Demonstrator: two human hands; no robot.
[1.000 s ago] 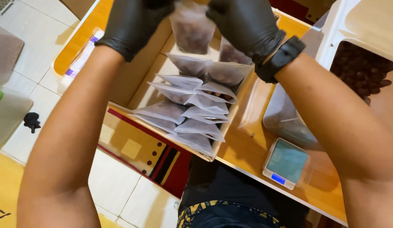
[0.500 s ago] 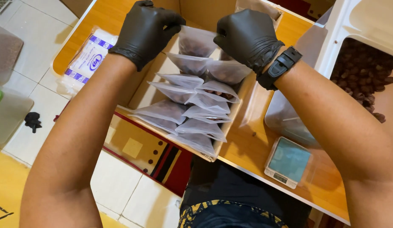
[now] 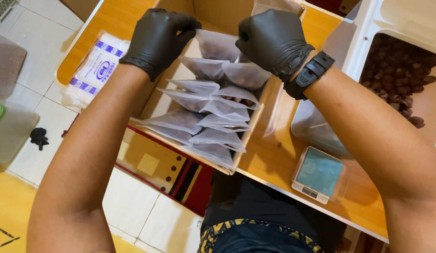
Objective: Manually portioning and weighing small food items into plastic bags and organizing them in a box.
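At the upper left of the frame my left hand (image 3: pixel 158 38) pinches the left top corner of a clear pouch (image 3: pixel 217 45) filled with brown pieces, thumb against fingers, closed on the plastic edge. The pouch stands at the far end of the box (image 3: pixel 158 77), in the upper middle of the frame, behind the two rows of pouches (image 3: pixel 213 119) that already lean one on another. To do this step well, I think I should keep both corners at the same height and let the pouch go down straight, so its bottom sits behind the last pair and does not press their tops. My right hand (image 3: pixel 273 40), just right of the middle at the top, grips the other top corner in the same closed way. Further right, a small scale (image 3: pixel 317 174) rests on the table (image 3: pixel 267 154), and a bin (image 3: pixel 401 70) of brown pieces is at the upper right.
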